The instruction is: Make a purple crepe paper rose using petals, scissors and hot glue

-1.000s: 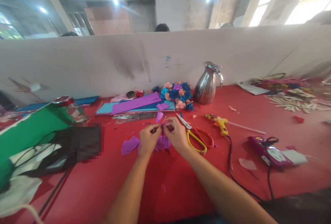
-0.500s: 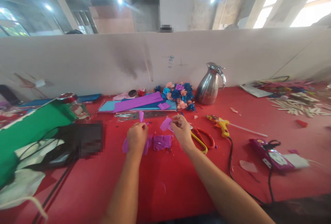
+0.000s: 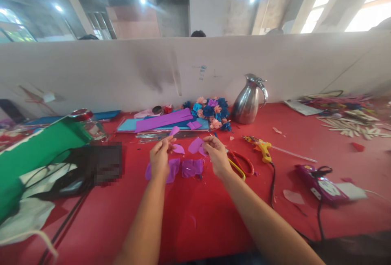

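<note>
My left hand (image 3: 160,157) is closed on purple paper petals (image 3: 178,149); one piece sticks up above the fingers and another points right. Facing it, my right hand (image 3: 216,153) pinches another purple paper petal piece (image 3: 194,146) between thumb and fingertips. A small gap of red tabletop lies between the two held pieces. Below the hands, loose purple crepe paper (image 3: 192,168) rests on the table, partly covered by my left hand at its left side. Scissors with red and yellow handles (image 3: 241,164) lie just right of my right hand, their blades hidden.
Behind the hands are purple paper strips (image 3: 165,120) and a heap of paper flowers (image 3: 214,112). A steel jug (image 3: 247,100) stands at the back. To the right lie a yellow glue gun (image 3: 262,151), its cord, and a purple power bank-like device (image 3: 320,185). A glass jar (image 3: 91,126) stands left.
My left hand has turned and its fingers have loosened a little, bringing a rounded petal into view toward the right. My right hand stays nearly in place with its petal.
</note>
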Motion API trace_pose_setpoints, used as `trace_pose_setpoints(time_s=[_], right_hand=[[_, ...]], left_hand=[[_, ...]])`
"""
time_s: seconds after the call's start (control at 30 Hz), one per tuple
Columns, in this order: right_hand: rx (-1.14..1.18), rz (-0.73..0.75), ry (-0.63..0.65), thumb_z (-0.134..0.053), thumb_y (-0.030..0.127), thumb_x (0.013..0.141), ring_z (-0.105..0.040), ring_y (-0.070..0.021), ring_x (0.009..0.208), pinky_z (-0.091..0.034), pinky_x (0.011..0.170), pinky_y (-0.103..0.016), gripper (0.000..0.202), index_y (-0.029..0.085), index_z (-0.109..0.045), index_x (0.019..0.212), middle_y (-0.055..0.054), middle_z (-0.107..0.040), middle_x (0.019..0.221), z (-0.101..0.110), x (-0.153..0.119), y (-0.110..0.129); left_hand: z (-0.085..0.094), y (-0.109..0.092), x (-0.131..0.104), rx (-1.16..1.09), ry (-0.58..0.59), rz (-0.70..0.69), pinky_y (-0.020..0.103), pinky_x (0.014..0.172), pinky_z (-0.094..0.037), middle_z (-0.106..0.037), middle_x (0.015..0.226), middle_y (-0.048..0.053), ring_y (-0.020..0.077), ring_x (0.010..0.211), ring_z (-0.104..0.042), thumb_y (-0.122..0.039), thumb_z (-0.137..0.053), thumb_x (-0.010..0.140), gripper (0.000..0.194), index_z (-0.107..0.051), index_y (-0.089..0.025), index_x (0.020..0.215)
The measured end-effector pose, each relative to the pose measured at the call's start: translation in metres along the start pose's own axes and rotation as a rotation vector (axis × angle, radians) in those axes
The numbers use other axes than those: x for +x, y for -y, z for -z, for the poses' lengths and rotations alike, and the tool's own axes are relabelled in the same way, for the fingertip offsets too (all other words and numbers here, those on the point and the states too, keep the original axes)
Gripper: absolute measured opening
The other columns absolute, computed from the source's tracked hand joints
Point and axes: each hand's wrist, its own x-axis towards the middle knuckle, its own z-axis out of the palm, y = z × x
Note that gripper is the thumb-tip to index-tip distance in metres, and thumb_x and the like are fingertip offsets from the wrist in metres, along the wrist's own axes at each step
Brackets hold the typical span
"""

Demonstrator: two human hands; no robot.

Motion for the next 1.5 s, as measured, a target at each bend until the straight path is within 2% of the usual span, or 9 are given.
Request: trace_pose_setpoints(time_s=[0.27, 0.43, 0.6, 0.73, 0.97, 1.07, 1.27, 1.37, 1.5], right_hand=[[-0.049, -0.012, 0.007, -0.065, 0.028, 0.059, -0.044, -0.0092, 0.051, -0.033, 0.051, -0.023, 0.019, 0.019, -0.058, 0.075, 0.006, -0.052, 0.055, 0.001, 0.002, -0.006], [-0.055, -0.020, 0.011, -0.064, 0.028, 0.059, -0.045, -0.0096, 0.052, -0.034, 0.052, -0.023, 0.020, 0.020, -0.058, 0.076, 0.006, -0.053, 0.057, 0.001, 0.001, -0.007], [-0.025, -0.013, 0.036, -0.065, 0.026, 0.060, -0.043, -0.0088, 0.051, -0.032, 0.051, -0.022, 0.018, 0.019, -0.058, 0.075, 0.006, -0.053, 0.057, 0.001, 0.001, -0.007], [-0.011, -0.022, 0.041, -0.065, 0.026, 0.060, -0.043, -0.0085, 0.051, -0.032, 0.051, -0.022, 0.018, 0.019, -0.058, 0.075, 0.006, -0.053, 0.058, 0.000, 0.000, -0.006], [-0.031, -0.031, 0.034, -0.065, 0.026, 0.059, -0.044, -0.0086, 0.052, -0.034, 0.051, -0.022, 0.018, 0.020, -0.058, 0.074, 0.005, -0.054, 0.060, 0.000, 0.000, -0.007], [-0.035, -0.033, 0.032, -0.065, 0.025, 0.058, -0.043, -0.0084, 0.051, -0.033, 0.050, -0.022, 0.018, 0.020, -0.058, 0.074, 0.005, -0.054, 0.059, 0.000, 0.000, -0.007], [0.005, -0.009, 0.046, -0.067, 0.024, 0.059, -0.045, -0.0087, 0.052, -0.034, 0.050, -0.022, 0.018, 0.020, -0.059, 0.074, 0.005, -0.054, 0.059, 0.000, -0.001, -0.005], [0.054, 0.038, 0.089, -0.068, 0.024, 0.061, -0.045, -0.0085, 0.053, -0.035, 0.051, -0.022, 0.018, 0.020, -0.060, 0.076, 0.005, -0.054, 0.062, -0.002, -0.003, -0.001], [0.063, 0.085, 0.129, -0.067, 0.024, 0.063, -0.045, -0.0089, 0.054, -0.035, 0.051, -0.022, 0.017, 0.021, -0.059, 0.077, 0.004, -0.055, 0.064, -0.004, -0.006, 0.004]], left_hand=[[0.009, 0.003, 0.006, -0.054, -0.247, 0.099, 0.020, 0.046, -0.032, -0.069, 0.065, 0.001, 0.0074, 0.043, -0.051, -0.037, -0.055, 0.078, 0.022, -0.060, -0.016, 0.081], [0.010, -0.003, 0.009, -0.198, -0.327, 0.078, 0.020, 0.048, -0.032, -0.071, 0.067, -0.004, 0.0080, 0.043, -0.054, -0.023, -0.048, 0.085, 0.008, -0.048, -0.022, 0.093], [0.013, -0.016, 0.013, -0.520, -0.253, 0.165, 0.019, 0.048, -0.034, -0.073, 0.079, 0.001, 0.0064, 0.050, -0.055, -0.023, -0.042, 0.093, 0.015, -0.053, -0.020, 0.084], [0.023, -0.018, 0.019, -0.685, -0.231, 0.273, 0.018, 0.044, -0.032, -0.064, 0.063, -0.002, 0.0059, 0.045, -0.046, -0.028, -0.039, 0.096, 0.029, -0.052, -0.018, 0.072], [0.029, -0.008, 0.022, -0.428, -0.408, 0.345, 0.014, 0.039, -0.025, -0.052, 0.058, -0.007, 0.0015, 0.039, -0.039, -0.015, -0.058, 0.085, 0.011, -0.057, -0.018, 0.074], [0.025, -0.009, 0.022, -0.451, -0.330, 0.264, 0.013, 0.043, -0.030, -0.054, 0.061, -0.007, 0.0017, 0.044, -0.042, -0.014, -0.061, 0.082, 0.012, -0.055, -0.019, 0.073], [0.010, -0.017, 0.012, -0.493, -0.002, 0.149, 0.016, 0.047, -0.034, -0.052, 0.059, -0.005, 0.0048, 0.047, -0.042, -0.007, -0.063, 0.071, 0.016, -0.052, -0.019, 0.069], [-0.005, -0.014, -0.004, -0.470, 0.188, 0.163, 0.016, 0.050, -0.035, -0.050, 0.061, -0.005, 0.0046, 0.049, -0.042, -0.005, -0.064, 0.065, 0.017, -0.055, -0.019, 0.070], [-0.024, -0.009, -0.026, -0.461, 0.271, 0.258, 0.017, 0.058, -0.041, -0.053, 0.065, -0.005, 0.0056, 0.058, -0.051, -0.015, -0.071, 0.064, 0.014, -0.060, -0.019, 0.073]])
